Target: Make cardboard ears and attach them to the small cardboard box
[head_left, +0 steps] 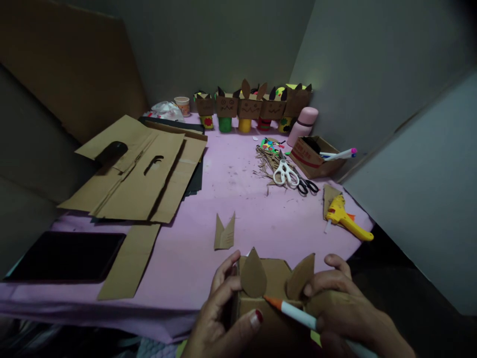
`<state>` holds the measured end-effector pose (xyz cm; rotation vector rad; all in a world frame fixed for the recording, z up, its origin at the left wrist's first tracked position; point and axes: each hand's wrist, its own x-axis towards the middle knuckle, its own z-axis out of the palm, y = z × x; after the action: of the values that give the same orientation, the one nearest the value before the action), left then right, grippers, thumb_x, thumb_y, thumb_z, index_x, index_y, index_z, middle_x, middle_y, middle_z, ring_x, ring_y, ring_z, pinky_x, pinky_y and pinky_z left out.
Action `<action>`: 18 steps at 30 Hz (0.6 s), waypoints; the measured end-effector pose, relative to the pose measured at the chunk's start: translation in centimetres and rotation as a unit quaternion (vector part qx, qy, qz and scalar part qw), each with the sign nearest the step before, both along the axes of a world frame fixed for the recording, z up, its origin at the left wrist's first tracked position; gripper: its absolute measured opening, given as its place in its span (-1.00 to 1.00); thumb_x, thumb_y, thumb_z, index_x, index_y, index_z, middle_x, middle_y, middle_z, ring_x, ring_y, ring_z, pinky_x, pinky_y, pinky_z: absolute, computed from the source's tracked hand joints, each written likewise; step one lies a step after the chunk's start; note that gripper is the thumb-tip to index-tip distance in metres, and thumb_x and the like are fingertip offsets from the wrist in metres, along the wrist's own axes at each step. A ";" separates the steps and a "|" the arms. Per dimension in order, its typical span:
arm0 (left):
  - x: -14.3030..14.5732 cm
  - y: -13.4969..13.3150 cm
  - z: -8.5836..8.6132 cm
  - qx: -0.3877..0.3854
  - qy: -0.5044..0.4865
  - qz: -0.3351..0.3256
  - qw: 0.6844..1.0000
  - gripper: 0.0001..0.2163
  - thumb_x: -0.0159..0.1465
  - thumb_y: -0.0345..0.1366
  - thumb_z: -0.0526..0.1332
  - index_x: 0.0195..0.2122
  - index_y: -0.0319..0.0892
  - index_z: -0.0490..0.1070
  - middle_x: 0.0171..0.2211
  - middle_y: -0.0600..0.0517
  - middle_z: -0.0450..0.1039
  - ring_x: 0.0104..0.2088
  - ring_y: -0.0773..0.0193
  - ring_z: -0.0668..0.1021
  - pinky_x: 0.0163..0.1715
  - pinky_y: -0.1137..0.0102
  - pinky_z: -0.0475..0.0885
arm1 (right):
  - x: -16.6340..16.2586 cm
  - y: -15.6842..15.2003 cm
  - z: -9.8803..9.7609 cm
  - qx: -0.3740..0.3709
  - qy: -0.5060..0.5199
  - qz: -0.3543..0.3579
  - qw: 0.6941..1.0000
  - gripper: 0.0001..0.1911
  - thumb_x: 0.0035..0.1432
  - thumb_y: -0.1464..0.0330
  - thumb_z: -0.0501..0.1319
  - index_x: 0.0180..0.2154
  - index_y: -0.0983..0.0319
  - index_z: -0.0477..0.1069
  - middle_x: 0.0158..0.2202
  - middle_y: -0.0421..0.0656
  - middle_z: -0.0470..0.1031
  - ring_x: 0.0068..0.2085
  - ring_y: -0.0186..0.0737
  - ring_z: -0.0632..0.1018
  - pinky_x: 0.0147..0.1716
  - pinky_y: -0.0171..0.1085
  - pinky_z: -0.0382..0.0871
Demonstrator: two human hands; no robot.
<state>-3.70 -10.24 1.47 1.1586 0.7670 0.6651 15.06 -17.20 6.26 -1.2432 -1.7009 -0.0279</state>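
Note:
A small brown cardboard box with two leaf-shaped ears sits at the near edge of the pink table. My left hand grips its left side, thumb across the front. My right hand steadies the box's right ear with its fingers and holds an orange-tipped white marker, the tip touching the box front. A spare cardboard ear piece lies just beyond the box.
Flat cardboard sheets and a black pad lie at the left. At the back stands a row of cardboard-headed figures. Scissors, scraps, a box of pens, a pink bottle and a yellow glue gun lie at the right.

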 end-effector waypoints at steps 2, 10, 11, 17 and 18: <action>0.0 -0.1 0.1 -0.001 0.004 0.006 1.000 -0.77 0.12 -0.14 0.31 -0.17 0.03 0.52 0.30 0.05 0.01 0.32 -0.11 0.00 0.27 -0.03 -0.07 | 0.0 0.2 -0.3 0.019 -0.004 -0.006 1.000 -0.90 0.08 0.40 0.18 -0.47 0.14 0.33 -0.55 -0.33 0.47 -0.49 -0.31 0.56 0.06 -0.14 0.26; -0.2 0.0 0.1 0.010 0.001 0.002 1.000 -0.74 0.13 -0.11 0.30 -0.16 0.01 0.53 0.29 -0.01 0.02 0.31 -0.17 0.01 0.24 -0.10 -0.06 | 0.4 0.7 -0.8 0.045 0.004 -0.014 0.999 -0.77 0.12 0.31 0.18 -0.57 0.14 0.33 -0.58 -0.32 0.45 -0.55 -0.33 0.53 -0.06 -0.13 0.41; -0.2 0.0 -0.1 0.016 -0.002 -0.001 1.000 -0.73 0.12 -0.10 0.30 -0.16 0.00 0.53 0.29 -0.03 0.02 0.31 -0.17 0.01 0.24 -0.11 -0.06 | 0.5 0.7 -0.9 0.043 0.002 -0.008 0.999 -0.76 0.12 0.30 0.19 -0.58 0.14 0.33 -0.59 -0.32 0.45 -0.55 -0.34 0.53 -0.07 -0.13 0.41; 0.0 -0.1 -1.7 0.044 -0.017 0.020 0.999 -0.71 0.11 -0.01 0.29 -0.23 -0.05 0.52 0.26 -0.09 0.02 0.29 -0.20 0.07 0.22 -0.11 -0.04 | 0.6 0.6 -2.5 0.071 0.002 -0.025 0.997 -0.64 0.23 0.26 0.11 -0.61 0.15 0.34 -0.60 -0.31 0.45 -0.58 -0.37 0.52 -0.02 -0.17 0.38; 0.1 -0.2 -1.9 0.048 -0.017 0.025 0.998 -0.70 0.11 0.01 0.28 -0.23 -0.05 0.52 0.27 -0.10 0.02 0.29 -0.21 0.07 0.22 -0.11 -0.04 | 0.8 0.5 -2.7 0.071 0.002 -0.035 0.997 -0.63 0.25 0.27 0.09 -0.60 0.14 0.36 -0.62 -0.31 0.45 -0.59 -0.36 0.52 -0.01 -0.16 0.37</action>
<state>-3.64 -10.46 -0.45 1.2153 0.7443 0.7669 15.82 -16.72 3.56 -1.1947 -1.6211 -0.1856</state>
